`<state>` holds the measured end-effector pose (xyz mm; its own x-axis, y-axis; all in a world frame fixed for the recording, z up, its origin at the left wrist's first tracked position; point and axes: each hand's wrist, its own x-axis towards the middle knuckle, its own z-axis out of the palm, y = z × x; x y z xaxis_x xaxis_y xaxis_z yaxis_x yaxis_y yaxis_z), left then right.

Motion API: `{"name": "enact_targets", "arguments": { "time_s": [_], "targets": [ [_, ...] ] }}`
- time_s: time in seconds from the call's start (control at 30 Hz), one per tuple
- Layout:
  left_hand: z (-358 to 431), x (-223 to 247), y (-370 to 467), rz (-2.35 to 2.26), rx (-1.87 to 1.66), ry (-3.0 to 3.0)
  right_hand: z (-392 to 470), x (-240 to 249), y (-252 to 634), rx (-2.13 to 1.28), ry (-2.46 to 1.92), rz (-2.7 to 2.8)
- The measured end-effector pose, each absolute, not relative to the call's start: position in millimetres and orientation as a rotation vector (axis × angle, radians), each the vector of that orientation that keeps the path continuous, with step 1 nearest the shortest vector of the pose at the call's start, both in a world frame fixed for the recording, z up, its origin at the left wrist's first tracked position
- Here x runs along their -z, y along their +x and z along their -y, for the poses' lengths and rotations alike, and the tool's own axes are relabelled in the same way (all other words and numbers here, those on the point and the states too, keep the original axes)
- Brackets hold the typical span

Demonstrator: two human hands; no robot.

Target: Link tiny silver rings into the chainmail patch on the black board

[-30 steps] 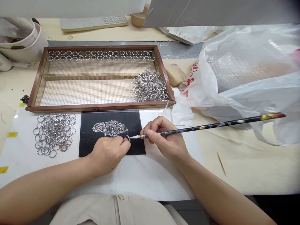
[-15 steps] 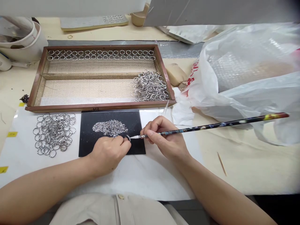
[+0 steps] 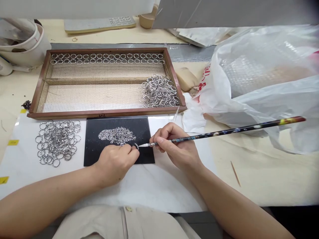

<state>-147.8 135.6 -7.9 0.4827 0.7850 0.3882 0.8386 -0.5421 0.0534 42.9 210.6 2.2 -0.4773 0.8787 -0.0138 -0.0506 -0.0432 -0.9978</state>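
My left hand [image 3: 117, 163] is closed over the near edge of a black tray [image 3: 93, 154], pinching a small ring [image 3: 135, 146] that is mostly covered by the fingers. Held like a pencil in my right hand [image 3: 175, 146] is a long dark patterned picker pen [image 3: 224, 133]. Its white pointed tip meets the ring or sits just beside it; I cannot tell which. Tiny shiny stones [image 3: 117, 135] lie spread on the tray, just beyond my left hand. A pile of silver rings [image 3: 58, 141] rests on the white sheet to the left.
Behind the tray stands a wooden-framed mesh rack [image 3: 107, 115] with rows of rings along its back and a heap of rings [image 3: 159, 91] at its right. A plastic bag [image 3: 249, 89] bulges at the right. White tubs [image 3: 42, 43] stand back left; a toothpick [image 3: 235, 173] lies right.
The rear end of the picker pen has risen slightly, while its tip stays at the ring. My left hand looks unmoved.
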Motion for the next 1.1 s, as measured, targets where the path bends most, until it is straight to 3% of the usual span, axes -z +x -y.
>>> {"name": "enact_targets", "arguments": {
  "time_s": [0.5,0.83,1.1],
  "targets": [
    [-136,6,-147,1.435,0.564,-2.575,-212,-1,31,-1.218,-1.092,1.749],
    [-138,0,-146,1.458,0.573,-2.578,-212,-1,31,-1.194,-1.092,1.794],
    [-137,5,-149,1.453,0.560,-2.585,-212,-1,39,-1.365,-0.983,1.629]
  ]
}}
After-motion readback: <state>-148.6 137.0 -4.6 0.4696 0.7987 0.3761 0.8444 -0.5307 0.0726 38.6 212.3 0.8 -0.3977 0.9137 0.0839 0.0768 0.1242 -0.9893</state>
